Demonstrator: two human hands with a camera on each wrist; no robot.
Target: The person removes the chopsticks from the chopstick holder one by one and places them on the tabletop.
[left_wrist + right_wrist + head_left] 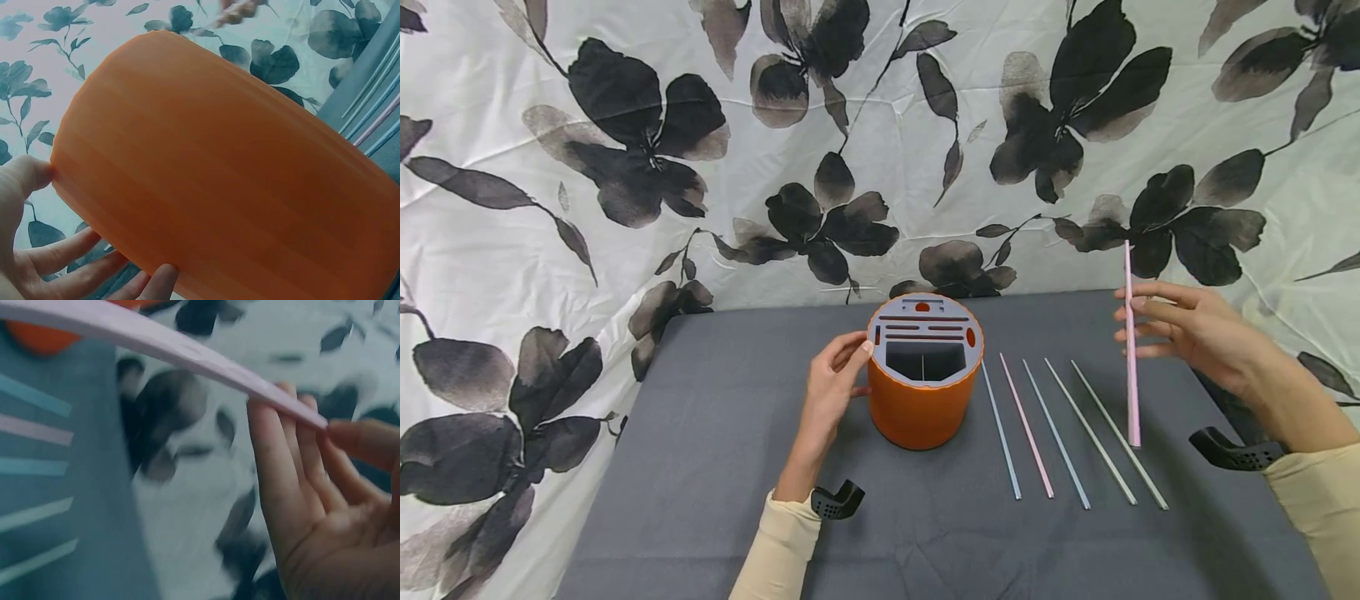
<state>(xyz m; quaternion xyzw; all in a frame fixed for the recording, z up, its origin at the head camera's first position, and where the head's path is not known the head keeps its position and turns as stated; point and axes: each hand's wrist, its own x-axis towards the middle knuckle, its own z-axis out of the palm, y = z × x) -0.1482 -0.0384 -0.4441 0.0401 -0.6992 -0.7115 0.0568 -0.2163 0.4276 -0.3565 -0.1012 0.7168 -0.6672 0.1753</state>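
An orange round organizer (921, 417) with a grey slotted top stands upright on the dark grey cloth. My left hand (831, 383) holds its left side, thumb on the rim and fingers along the wall, as the left wrist view also shows on the organizer (219, 156). Out to the right, my right hand (1202, 333) pinches a thin pink stick (1131, 392) between thumb and fingers. It is held upright, apart from the organizer. In the right wrist view the pink stick (175, 353) slants down to the fingertips.
Several thin sticks lie side by side right of the organizer: a light blue stick (1000, 430), another pink stick (1026, 426), a second blue one and pale green ones. A floral cloth (925, 150) hangs behind the table (737, 400).
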